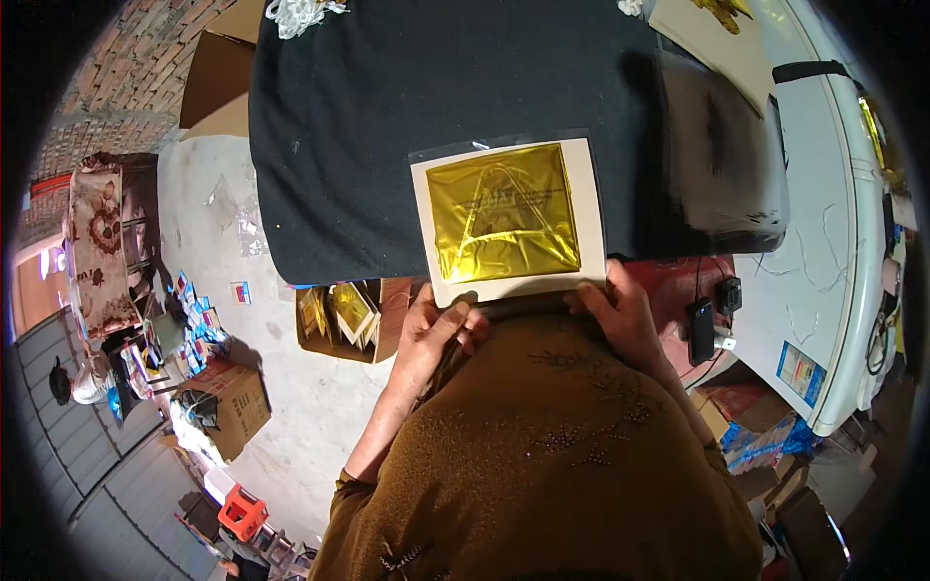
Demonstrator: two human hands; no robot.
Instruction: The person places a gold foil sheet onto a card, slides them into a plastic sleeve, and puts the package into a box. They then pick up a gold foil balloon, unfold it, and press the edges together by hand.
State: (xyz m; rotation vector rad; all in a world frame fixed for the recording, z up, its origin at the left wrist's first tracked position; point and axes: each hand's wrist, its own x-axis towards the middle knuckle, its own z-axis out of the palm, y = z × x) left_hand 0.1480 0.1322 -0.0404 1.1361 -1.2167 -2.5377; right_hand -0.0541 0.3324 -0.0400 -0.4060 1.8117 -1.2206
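A flat, pale card with a gold foil packet [504, 213] on its face lies inside a clear plastic sleeve at the near edge of the black cloth [387, 87]. My left hand [441, 334] pinches the card's lower left corner between thumb and fingers. At the lower right corner my right hand [620, 310] grips the same card, its thumb on top and its other fingers partly hidden beneath. The foil looks creased, with a triangular outline showing through.
Below the table's left side stands an open cardboard box [383, 324] of gold-foil cards. A black phone [699, 331] and cables lie right. A beige board [712, 48] and clear plastic sheets [722, 145] rest at the back right. White string [295, 15] lies back left.
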